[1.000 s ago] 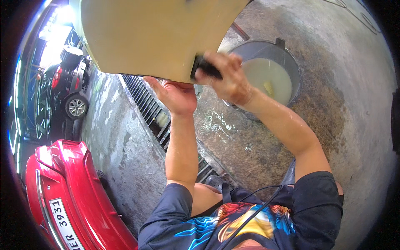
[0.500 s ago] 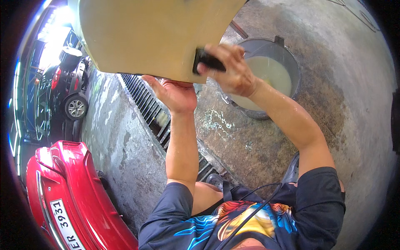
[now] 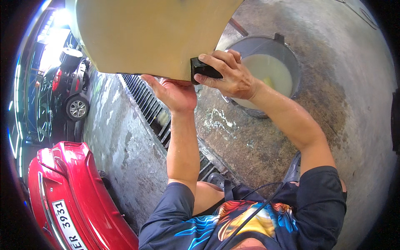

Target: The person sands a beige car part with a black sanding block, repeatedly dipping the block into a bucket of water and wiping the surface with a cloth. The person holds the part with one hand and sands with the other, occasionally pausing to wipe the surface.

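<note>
A large tan panel (image 3: 137,37), smooth and matt, fills the upper left and middle of the view. My left hand (image 3: 178,95) holds its lower edge from beneath, palm turned up; the thumb shows, while the fingertips are hidden behind the panel. In my right hand (image 3: 231,75) is a black sanding block (image 3: 208,70), gripped between thumb and fingers. Its left end lies against the panel's lower right corner, close to my left fingers.
Behind my right hand stands a dark round tub (image 3: 293,68) of cloudy water with a yellowish thing (image 3: 268,81) in it. A slatted floor drain (image 3: 143,102) runs below the panel. A red car bumper (image 3: 83,179) and a dark car (image 3: 62,91) are at left.
My right hand has drawn the sanding block slightly down and left, to the panel's corner edge. It was smeared by motion before and is sharp now. My left hand stays in place.
</note>
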`<state>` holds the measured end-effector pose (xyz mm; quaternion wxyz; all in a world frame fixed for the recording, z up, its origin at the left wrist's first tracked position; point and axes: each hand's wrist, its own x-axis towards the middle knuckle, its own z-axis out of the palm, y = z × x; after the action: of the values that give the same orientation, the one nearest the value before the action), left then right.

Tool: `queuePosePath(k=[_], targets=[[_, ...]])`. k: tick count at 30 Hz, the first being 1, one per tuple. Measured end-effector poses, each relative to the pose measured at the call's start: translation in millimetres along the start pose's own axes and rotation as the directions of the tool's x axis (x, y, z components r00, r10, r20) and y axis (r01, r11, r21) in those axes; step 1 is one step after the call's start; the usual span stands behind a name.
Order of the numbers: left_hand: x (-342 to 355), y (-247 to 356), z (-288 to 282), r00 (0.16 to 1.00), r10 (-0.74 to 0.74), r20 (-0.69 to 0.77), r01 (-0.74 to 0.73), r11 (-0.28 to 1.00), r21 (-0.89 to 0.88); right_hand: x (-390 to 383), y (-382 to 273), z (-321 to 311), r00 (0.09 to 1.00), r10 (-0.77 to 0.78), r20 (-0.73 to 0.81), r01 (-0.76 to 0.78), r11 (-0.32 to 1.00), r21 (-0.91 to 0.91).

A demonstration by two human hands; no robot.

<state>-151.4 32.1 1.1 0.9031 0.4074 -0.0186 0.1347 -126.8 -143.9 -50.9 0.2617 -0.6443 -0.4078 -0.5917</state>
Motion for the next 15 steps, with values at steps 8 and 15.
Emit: queuePosePath(k=[8, 15], targets=[[1.8, 2.2, -1.7, 0.998, -0.015, 0.057, 0.013, 0.999, 0.042, -7.7, 5.0, 0.8, 0.994, 0.034, 0.1, -0.031, 0.999, -0.03], [-4.3, 2.4, 2.5, 0.997, -0.024, 0.072, 0.026, 0.999, -0.025, -19.2, -16.3, 7.6, 0.962, 0.141, 0.235, -0.139, 0.99, -0.025]])
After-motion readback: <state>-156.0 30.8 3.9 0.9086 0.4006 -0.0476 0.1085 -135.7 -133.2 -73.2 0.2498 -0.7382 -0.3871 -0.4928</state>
